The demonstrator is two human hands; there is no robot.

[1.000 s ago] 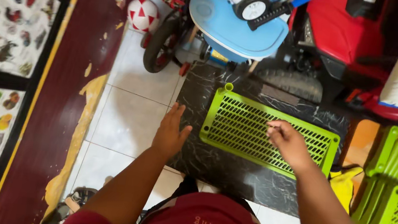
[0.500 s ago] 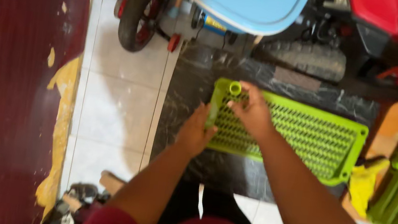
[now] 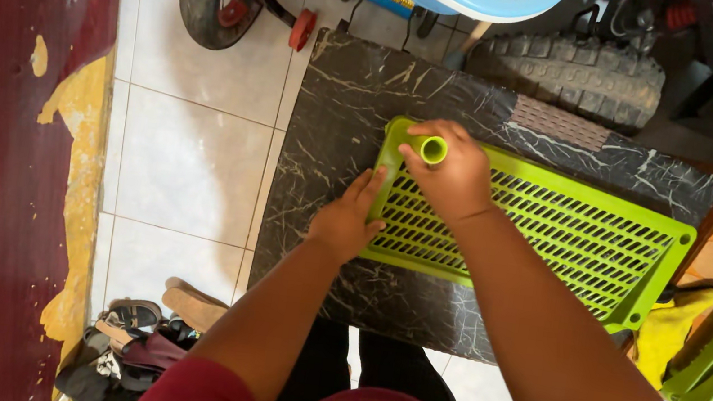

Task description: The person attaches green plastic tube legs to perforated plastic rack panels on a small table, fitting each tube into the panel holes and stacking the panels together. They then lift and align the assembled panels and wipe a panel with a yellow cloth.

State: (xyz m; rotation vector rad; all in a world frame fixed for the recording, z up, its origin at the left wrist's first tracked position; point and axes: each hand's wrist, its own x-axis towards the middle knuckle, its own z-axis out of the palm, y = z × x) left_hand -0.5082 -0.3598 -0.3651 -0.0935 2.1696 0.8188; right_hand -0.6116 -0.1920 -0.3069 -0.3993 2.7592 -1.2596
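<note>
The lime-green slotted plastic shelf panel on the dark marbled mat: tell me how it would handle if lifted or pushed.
The lime-green slotted plastic shelf panel probably feels light for its size, being mostly open slots. It looks moulded and rimmed, so likely fairly stiff with slight flex. Lying flat, it should slide on the dark marbled mat, not tip; the left hand steadies its edge.

green slotted shelf panel, flat, green tube upright

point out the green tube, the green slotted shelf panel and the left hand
green tube [image 3: 432, 149], head view, on its open round end
green slotted shelf panel [image 3: 569, 240], head view, on the slotted middle
left hand [image 3: 345, 222], head view, on the back of the hand
</note>
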